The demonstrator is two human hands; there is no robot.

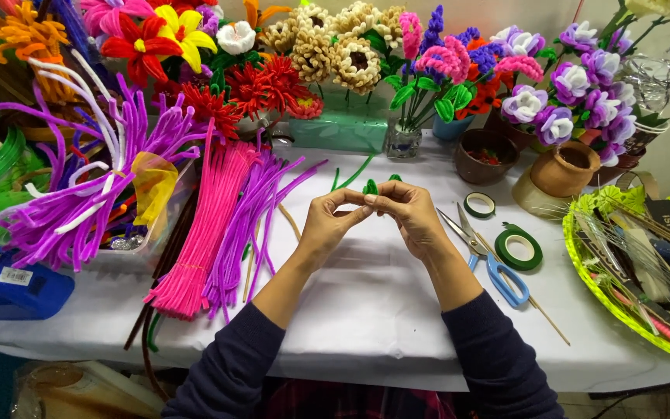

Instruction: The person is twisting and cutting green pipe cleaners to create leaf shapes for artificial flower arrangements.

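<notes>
Both my hands, left (327,225) and right (409,217), pinch a green pipe cleaner (371,187) between fingertips. Feels light and bendy, I'd say; best gripped right near the bend.

A white-covered worktop (366,310) carries bundles of pipe cleaners at the left — hot pink (203,233) beside purple (246,225). Blue-handled scissors (490,260) lie at the right, a thin wooden stick (540,310) just beside them, with two rolls of green floral tape (518,247) (479,205) near. Behind stand clay pots (568,169) and a small glass vase (403,141) — a lime-green basket (583,256) sits at the right edge.
</notes>
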